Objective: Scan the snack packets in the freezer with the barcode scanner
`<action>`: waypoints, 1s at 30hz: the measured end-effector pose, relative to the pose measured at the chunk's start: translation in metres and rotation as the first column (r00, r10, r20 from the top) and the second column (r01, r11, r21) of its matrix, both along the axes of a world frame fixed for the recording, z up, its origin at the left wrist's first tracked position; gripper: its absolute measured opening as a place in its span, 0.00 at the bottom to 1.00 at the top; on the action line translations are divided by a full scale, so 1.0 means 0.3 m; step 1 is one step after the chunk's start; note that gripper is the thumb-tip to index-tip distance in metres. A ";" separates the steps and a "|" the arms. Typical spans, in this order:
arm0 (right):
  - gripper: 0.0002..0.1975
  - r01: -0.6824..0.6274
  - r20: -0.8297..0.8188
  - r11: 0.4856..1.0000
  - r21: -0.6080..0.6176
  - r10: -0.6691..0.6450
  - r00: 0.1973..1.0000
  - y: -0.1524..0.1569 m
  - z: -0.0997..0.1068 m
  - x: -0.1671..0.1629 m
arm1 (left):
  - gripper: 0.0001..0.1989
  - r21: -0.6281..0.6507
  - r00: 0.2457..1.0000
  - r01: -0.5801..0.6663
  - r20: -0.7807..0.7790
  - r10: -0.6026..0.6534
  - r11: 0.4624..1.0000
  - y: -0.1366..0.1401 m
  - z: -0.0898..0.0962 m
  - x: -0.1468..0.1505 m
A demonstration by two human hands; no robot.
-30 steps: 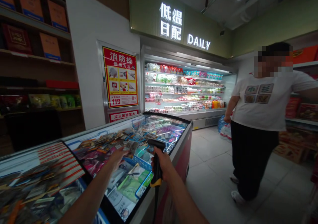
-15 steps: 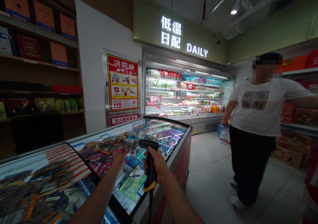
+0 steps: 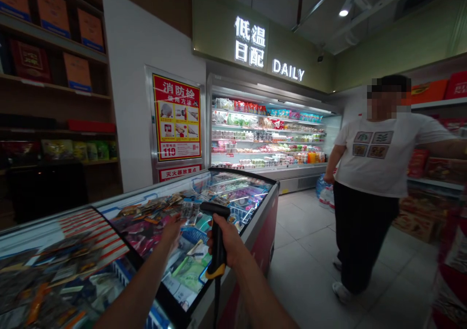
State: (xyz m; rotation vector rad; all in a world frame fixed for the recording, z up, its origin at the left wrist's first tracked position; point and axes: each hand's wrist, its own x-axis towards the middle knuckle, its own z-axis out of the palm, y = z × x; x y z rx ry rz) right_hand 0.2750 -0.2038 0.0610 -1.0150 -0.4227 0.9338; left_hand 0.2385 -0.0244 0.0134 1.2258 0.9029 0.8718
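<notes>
My right hand (image 3: 226, 239) is wrapped around the grip of a black handheld barcode scanner (image 3: 218, 241) with a yellow base and a cable hanging down. The scanner's head points left, toward my other hand. My left hand (image 3: 172, 230) reaches over the glass-topped chest freezer (image 3: 270, 197). At its fingertips is a small clear-and-silvery packet (image 3: 188, 209), seemingly pinched; the exact grip is hard to make out. Many small snack packets (image 3: 155, 210) lie spread over the freezer top behind and left of my hands.
Blue baskets with bagged goods (image 3: 189, 270) show through the glass below. A person (image 3: 368, 173) in a white T-shirt stands on the tiled floor at the right. A lit refrigerated display (image 3: 270, 139) stands at the back, and wooden shelves (image 3: 54, 90) line the left.
The view has shifted slightly, so most things sit a little further left. My hands keep nearly the same pose, with the scanner and packet staying beside each other.
</notes>
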 end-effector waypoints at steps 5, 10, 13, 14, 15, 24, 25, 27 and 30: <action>0.16 -0.044 -0.025 0.999 0.010 0.044 0.999 0.007 0.003 0.002 | 0.14 -0.006 1.000 -0.021 0.004 0.021 1.000 0.015 -0.016 -0.004; 0.16 -0.093 -0.064 0.995 0.024 0.094 0.993 0.012 0.002 0.011 | 0.13 0.008 0.999 -0.034 0.007 0.034 0.999 0.029 -0.019 0.006; 0.15 -0.095 -0.061 0.995 0.028 0.096 0.993 0.017 -0.011 0.020 | 0.12 0.014 1.000 -0.026 0.001 0.026 1.000 0.037 -0.024 0.019; 0.15 -0.094 -0.066 0.995 0.026 0.096 0.993 0.018 -0.016 0.024 | 0.11 0.016 1.000 -0.022 -0.003 0.022 1.000 0.039 -0.026 0.024; 0.15 -0.094 -0.073 0.995 0.024 0.096 0.993 0.020 -0.021 0.028 | 0.11 0.017 1.000 -0.018 -0.008 0.018 1.000 0.042 -0.029 0.027; 0.14 -0.058 -0.099 0.997 0.050 0.063 0.993 0.020 -0.044 0.089 | 0.14 0.030 0.998 -0.034 -0.045 0.035 0.999 0.053 -0.026 0.055; 0.13 -0.054 -0.102 0.997 0.054 0.059 0.993 0.020 -0.046 0.095 | 0.13 0.034 0.998 -0.042 -0.045 0.044 0.999 0.053 -0.024 0.058; 0.13 -0.047 -0.105 0.997 0.061 0.053 0.993 0.019 -0.051 0.105 | 0.12 0.041 0.997 -0.061 -0.043 0.062 0.997 0.052 -0.022 0.064; 0.14 -0.049 -0.106 0.997 0.065 0.056 0.993 0.019 -0.062 0.118 | 0.08 0.052 0.996 -0.083 -0.030 0.085 0.995 0.055 -0.026 0.072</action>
